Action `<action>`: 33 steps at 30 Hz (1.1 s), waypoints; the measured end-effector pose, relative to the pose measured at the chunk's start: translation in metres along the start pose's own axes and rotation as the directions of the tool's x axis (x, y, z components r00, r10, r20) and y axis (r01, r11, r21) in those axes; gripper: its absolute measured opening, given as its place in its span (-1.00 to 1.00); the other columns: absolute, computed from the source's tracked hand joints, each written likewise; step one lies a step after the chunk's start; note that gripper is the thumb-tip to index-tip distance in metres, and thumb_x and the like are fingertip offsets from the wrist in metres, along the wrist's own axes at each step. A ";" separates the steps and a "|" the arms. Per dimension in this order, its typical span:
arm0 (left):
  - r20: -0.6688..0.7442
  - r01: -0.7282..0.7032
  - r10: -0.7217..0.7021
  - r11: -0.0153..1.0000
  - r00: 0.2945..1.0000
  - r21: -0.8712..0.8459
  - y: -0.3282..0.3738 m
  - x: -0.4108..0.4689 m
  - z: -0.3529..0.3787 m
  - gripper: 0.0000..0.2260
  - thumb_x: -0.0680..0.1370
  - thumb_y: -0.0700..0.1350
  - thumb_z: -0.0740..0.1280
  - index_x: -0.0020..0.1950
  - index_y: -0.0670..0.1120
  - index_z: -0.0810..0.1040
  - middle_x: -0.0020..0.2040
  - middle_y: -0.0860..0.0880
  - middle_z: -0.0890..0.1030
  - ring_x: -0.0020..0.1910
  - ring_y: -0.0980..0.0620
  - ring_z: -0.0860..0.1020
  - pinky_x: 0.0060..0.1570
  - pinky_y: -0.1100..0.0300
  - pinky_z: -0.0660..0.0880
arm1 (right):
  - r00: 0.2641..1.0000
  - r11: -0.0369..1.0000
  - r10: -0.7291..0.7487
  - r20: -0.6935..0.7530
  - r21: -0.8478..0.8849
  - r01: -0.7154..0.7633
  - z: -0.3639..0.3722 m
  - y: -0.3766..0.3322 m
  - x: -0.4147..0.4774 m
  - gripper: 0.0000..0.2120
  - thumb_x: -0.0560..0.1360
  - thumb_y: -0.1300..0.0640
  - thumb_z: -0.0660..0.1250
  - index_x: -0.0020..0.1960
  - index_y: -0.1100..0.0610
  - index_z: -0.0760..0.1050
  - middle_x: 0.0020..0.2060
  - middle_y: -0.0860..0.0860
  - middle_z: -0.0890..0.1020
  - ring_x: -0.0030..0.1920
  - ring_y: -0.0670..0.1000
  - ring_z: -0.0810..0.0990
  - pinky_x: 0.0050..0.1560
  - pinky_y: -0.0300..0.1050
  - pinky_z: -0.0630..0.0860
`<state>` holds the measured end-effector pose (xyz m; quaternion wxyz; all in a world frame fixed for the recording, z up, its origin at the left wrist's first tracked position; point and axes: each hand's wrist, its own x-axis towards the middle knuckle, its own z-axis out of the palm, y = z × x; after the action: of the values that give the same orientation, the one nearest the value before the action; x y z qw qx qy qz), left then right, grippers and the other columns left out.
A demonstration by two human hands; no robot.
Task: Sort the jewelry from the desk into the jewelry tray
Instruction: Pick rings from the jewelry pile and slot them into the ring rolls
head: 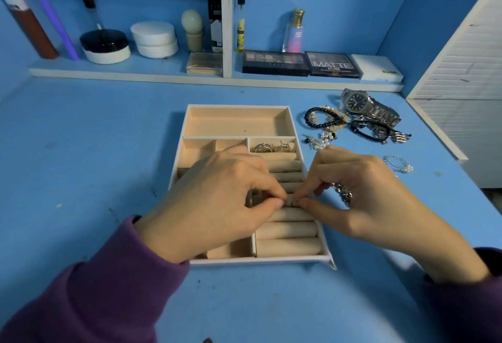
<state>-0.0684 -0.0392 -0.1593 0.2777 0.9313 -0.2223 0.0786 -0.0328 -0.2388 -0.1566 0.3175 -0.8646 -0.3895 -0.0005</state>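
Two hands meet over the tray's right-hand rolls: left hand and right hand both pinch what looks like a ring, directly above a crosswise slot. The right hand's curled fingers also hold a chain.

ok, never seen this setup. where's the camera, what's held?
No robot: one camera on a person's head looks down at two bare hands. The left hand and right hand together pinch a small silver piece, too small to identify, over the ring rolls of the jewelry tray. A chunky silver chain is tucked under the right hand. Two rings sit in the tray. On the desk to its right lie a watch, black bead bracelets and a thin chain. Cosmetics stand on the shelf behind.
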 end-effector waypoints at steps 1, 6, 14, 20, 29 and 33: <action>-0.001 -0.001 0.001 1.000 1.000 -0.002 -0.001 0.000 0.000 -0.80 0.41 0.12 0.25 -0.11 0.16 0.65 -0.31 0.24 0.57 -0.22 0.27 0.44 -0.22 0.24 0.44 | 1.000 1.000 0.007 0.010 0.012 -0.007 -0.001 0.000 0.000 -0.91 0.34 0.15 0.39 -0.20 0.03 0.65 -0.33 -0.05 0.54 -0.23 -0.05 0.50 -0.20 -0.24 0.44; -0.009 0.011 -0.011 1.000 1.000 -0.013 0.001 0.001 -0.003 -0.90 0.41 0.08 0.33 -0.13 0.17 0.62 -0.34 0.32 0.50 -0.19 0.24 0.44 -0.29 0.34 0.42 | 1.000 0.999 0.030 0.005 0.027 -0.030 -0.004 -0.001 0.000 -0.92 0.33 0.17 0.37 -0.21 0.04 0.62 -0.33 -0.03 0.54 -0.23 -0.06 0.49 -0.20 -0.39 0.37; 0.000 -0.009 0.009 1.000 1.000 0.015 0.000 0.001 0.000 -0.89 0.42 0.08 0.31 -0.17 0.15 0.63 -0.36 0.29 0.49 -0.26 0.32 0.39 -0.26 0.35 0.32 | 0.999 0.999 0.036 0.008 0.034 -0.037 -0.001 -0.001 0.001 -0.95 0.33 0.17 0.39 -0.23 0.06 0.62 -0.34 -0.06 0.53 -0.24 -0.11 0.49 -0.21 -0.47 0.32; 0.019 -0.027 0.027 0.999 0.999 0.026 -0.001 0.001 0.001 -0.89 0.41 0.02 0.31 -0.16 0.14 0.63 -0.31 0.23 0.53 -0.24 0.32 0.38 -0.26 0.40 0.29 | 0.999 0.999 0.039 0.026 0.031 -0.040 0.001 0.001 0.001 -0.94 0.33 0.15 0.39 -0.22 0.06 0.63 -0.34 -0.09 0.52 -0.24 -0.13 0.50 -0.20 -0.44 0.35; 0.024 -0.044 0.042 0.997 0.999 0.061 -0.002 0.002 0.002 -0.92 0.43 -0.01 0.36 -0.14 0.13 0.64 -0.31 0.25 0.51 -0.22 0.32 0.37 -0.27 0.40 0.24 | 0.997 0.997 0.053 0.054 0.059 -0.057 0.000 0.003 0.002 -0.94 0.34 0.13 0.39 -0.22 0.05 0.63 -0.33 -0.06 0.52 -0.25 -0.11 0.50 -0.23 -0.47 0.32; 0.057 -0.020 0.019 1.000 0.998 0.016 -0.004 0.002 -0.001 -0.83 0.43 0.10 0.26 -0.12 0.15 0.64 -0.27 0.23 0.59 -0.17 0.21 0.45 -0.20 0.31 0.40 | 0.993 0.974 0.116 0.004 0.193 -0.115 -0.009 0.005 0.001 -0.94 0.38 0.12 0.39 -0.20 -0.01 0.63 -0.34 -0.03 0.54 -0.28 -0.04 0.50 -0.27 -0.19 0.40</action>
<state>-0.0648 -0.0365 -0.1598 0.2630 0.9331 -0.2387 0.0568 -0.0271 -0.2454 -0.1521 0.4008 -0.8508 -0.3357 0.0528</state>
